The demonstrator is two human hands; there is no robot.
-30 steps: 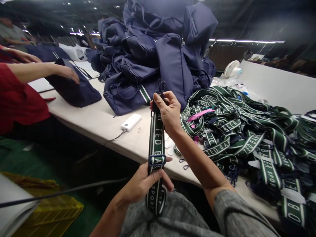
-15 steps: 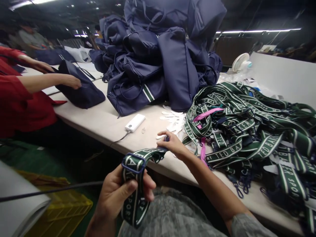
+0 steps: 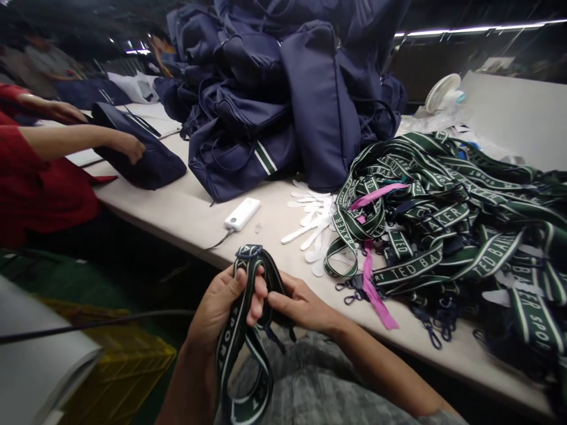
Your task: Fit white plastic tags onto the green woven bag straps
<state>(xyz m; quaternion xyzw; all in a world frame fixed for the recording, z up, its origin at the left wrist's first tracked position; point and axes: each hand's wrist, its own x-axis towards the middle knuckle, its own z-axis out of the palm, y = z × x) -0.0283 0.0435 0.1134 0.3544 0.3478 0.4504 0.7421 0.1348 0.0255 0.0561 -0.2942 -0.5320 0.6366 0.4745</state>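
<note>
A green webbing strap (image 3: 234, 330) with white lettering hangs in loops in front of the body, a dark blue buckle (image 3: 248, 252) at its top. My left hand (image 3: 221, 304) is closed round the strap just below the buckle. Close beside it, my right hand (image 3: 305, 304) grips the folded part of the same strap, thumb on top; its other fingers are partly hidden behind the strap. To the right, a large heap of similar straps (image 3: 407, 268) lies on the table, with pink ribbon (image 3: 374, 289) and dark hooks among them.
Navy bags (image 3: 323, 112) are piled at the back of the table (image 3: 177, 215). White strips (image 3: 316, 227) and a white power bank (image 3: 243, 213) with a cable lie nearer. At left, a person in red sleeves handles a navy bag (image 3: 137, 147). A yellow crate (image 3: 119, 360) stands lower left.
My right hand has come down and in toward my left hand, bringing its end of the strap along. The strap, stretched between the hands before, now hangs folded. The view has shifted slightly.
</note>
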